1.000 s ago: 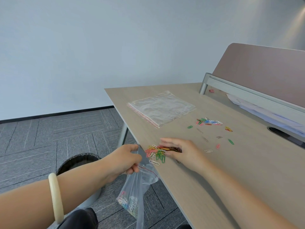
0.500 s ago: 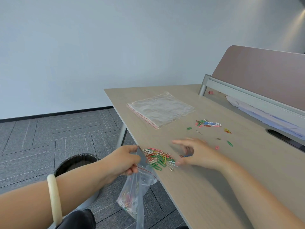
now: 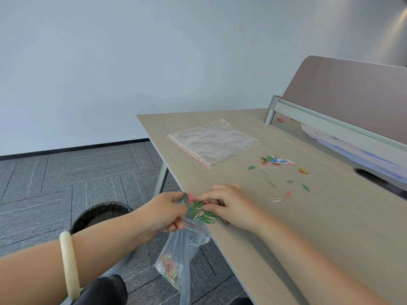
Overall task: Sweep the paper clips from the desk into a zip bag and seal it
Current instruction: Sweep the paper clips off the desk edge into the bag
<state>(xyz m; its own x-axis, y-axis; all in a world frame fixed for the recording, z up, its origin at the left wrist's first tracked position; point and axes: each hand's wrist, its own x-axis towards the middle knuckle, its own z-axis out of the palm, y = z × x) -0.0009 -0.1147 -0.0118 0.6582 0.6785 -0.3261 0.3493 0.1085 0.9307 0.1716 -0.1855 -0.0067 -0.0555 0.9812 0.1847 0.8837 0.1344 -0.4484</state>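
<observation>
Left hand (image 3: pixel 164 213): pinching the mouth of the zip bag (image 3: pixel 182 249) just off the desk's (image 3: pixel 308 227) near-left edge; the bag hangs down, clips in its bottom.
Right hand (image 3: pixel 229 205): fingers bent over the heap, touching it. Gripping or only pushing, I can't tell.
Paper clips (image 3: pixel 201 211): colourful heap right at the edge, at the bag's mouth, between my hands.
Stragglers (image 3: pixel 277 161): scattered farther right.
Spare bag (image 3: pixel 213 142): flat, far side.

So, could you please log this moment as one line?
left hand: holds zip bag at desk edge | right hand: rakes clip pile toward bag | scattered clips: on desk | seal: not done
</observation>
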